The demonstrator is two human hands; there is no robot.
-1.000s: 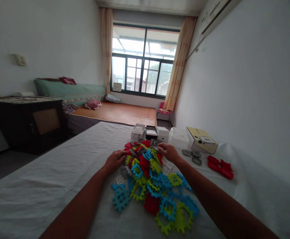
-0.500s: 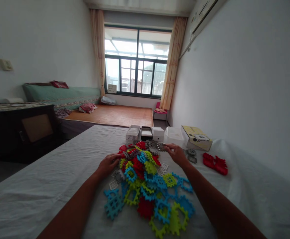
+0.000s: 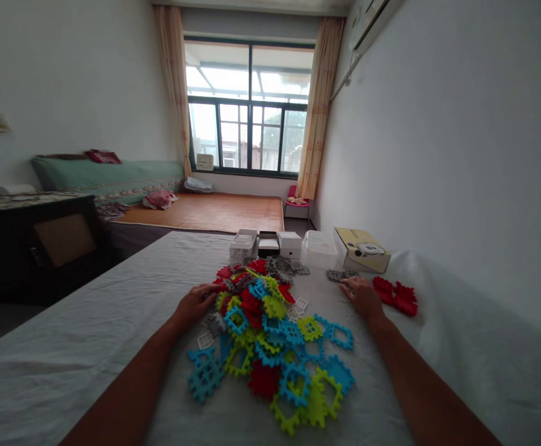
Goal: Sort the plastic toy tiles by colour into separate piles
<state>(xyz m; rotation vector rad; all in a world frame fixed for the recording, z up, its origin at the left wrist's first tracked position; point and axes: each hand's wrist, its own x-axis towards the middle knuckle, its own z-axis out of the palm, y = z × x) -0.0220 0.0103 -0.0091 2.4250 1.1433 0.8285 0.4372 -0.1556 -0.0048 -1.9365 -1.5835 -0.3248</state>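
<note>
A heap of toothed plastic building tiles [image 3: 252,306] in red, lime green, blue and grey lies on the white cloth. At its upper left edge rests my left hand [image 3: 197,303], fingers stretched forward and touching the red tiles there; it looks open. My right hand [image 3: 362,297] is to the right of the heap, its fingertips closed on a grey toothed tile [image 3: 350,274]. Beside that lies another grey tile [image 3: 333,275]. Several grey tiles [image 3: 286,267] stay at the heap's far end. Two red pieces [image 3: 395,296] lie right of my right hand.
Along the far edge stand a white open box [image 3: 243,243], a black-and-white box [image 3: 268,243], a white box [image 3: 290,244], a clear plastic tub [image 3: 319,249] and a yellow carton [image 3: 362,249]. A wall [image 3: 475,155] runs along the right; a bed [image 3: 210,210] is beyond.
My right hand has moved right and slightly nearer, carrying a grey tile from the heap's far end to the grey tiles at the right. My left hand stays by the heap. The view shifted slightly.
</note>
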